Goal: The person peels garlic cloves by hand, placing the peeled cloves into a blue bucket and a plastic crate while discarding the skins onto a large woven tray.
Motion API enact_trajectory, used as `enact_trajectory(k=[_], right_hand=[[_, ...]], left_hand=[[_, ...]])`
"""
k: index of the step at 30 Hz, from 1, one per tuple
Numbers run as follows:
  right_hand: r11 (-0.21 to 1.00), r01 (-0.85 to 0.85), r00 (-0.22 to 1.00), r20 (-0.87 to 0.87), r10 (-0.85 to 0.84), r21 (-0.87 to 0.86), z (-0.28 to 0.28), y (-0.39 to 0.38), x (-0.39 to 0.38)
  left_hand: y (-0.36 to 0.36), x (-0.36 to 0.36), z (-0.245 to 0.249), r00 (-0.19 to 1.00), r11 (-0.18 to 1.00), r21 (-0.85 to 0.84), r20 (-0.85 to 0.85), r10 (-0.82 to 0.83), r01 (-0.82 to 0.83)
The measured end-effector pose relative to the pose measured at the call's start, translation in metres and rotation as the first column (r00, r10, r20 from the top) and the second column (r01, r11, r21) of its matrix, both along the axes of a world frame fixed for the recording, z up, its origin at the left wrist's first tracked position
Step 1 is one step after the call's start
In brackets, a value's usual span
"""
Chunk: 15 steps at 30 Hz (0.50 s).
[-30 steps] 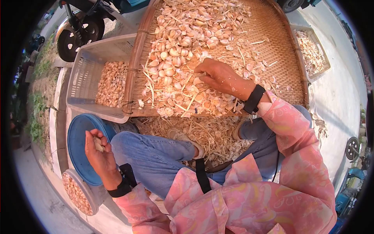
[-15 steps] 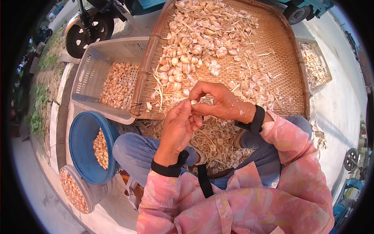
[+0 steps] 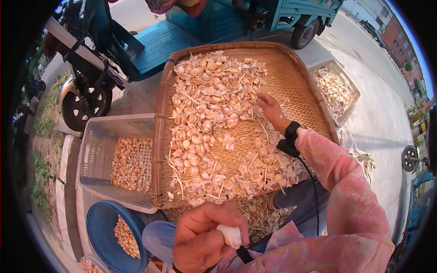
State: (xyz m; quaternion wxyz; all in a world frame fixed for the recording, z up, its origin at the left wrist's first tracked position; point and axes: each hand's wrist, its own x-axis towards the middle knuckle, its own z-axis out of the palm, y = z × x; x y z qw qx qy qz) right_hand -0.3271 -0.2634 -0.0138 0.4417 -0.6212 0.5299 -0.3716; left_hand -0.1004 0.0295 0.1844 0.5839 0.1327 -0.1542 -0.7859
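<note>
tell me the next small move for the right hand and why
Probably draw the right hand back toward the left hand: the left pinches a pale piece of garlic, while the right is out over the woven tray.

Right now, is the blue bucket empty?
No, partly filled: the blue bucket holds pale cloves, with its inner wall bare beside them.

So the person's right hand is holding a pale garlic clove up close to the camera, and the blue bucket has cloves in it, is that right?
Not quite: the head view shows the left hand holding the pale garlic clove; the right hand is out over the woven tray. The blue bucket does have cloves in it.
</note>
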Motion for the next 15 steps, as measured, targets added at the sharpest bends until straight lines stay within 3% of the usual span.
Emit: enact_trajectory(k=[1, 4, 8, 9, 12, 15], right_hand=[[0.997, 0.069, 0.996, -0.058, -0.071, -0.039, -0.015, -0.028, -0.018], [0.980, 0.194, 0.951, -0.238, -0.199, -0.042, -0.030, -0.080, -0.046], [0.978, 0.195, 0.906, -0.367, -0.208, -0.074, -0.042, -0.147, -0.055], [0.983, 0.171, 0.930, -0.317, -0.183, -0.067, -0.045, -0.165, -0.050], [0.994, 0.037, 0.986, -0.160, -0.053, -0.101, -0.066, -0.218, -0.019], [0.980, -0.148, 0.982, -0.095, 0.161, 0.130, -0.067, -0.209, 0.017]], left_hand=[[-0.003, 0.000, 0.014, 0.996, 0.980, -0.189, 0.064, -0.059, 0.070], [-0.019, -0.027, 0.011, 0.951, 0.915, -0.392, -0.308, -0.033, -0.095], [-0.060, -0.033, 0.007, 0.852, 0.926, -0.277, -0.517, 0.081, -0.257], [-0.061, -0.042, 0.001, 0.826, 0.924, -0.207, -0.538, 0.168, -0.322], [-0.091, -0.024, -0.014, 0.871, 0.937, -0.220, -0.471, 0.142, -0.272], [-0.093, -0.038, -0.031, 0.847, 0.923, -0.242, -0.513, 0.141, -0.300]])
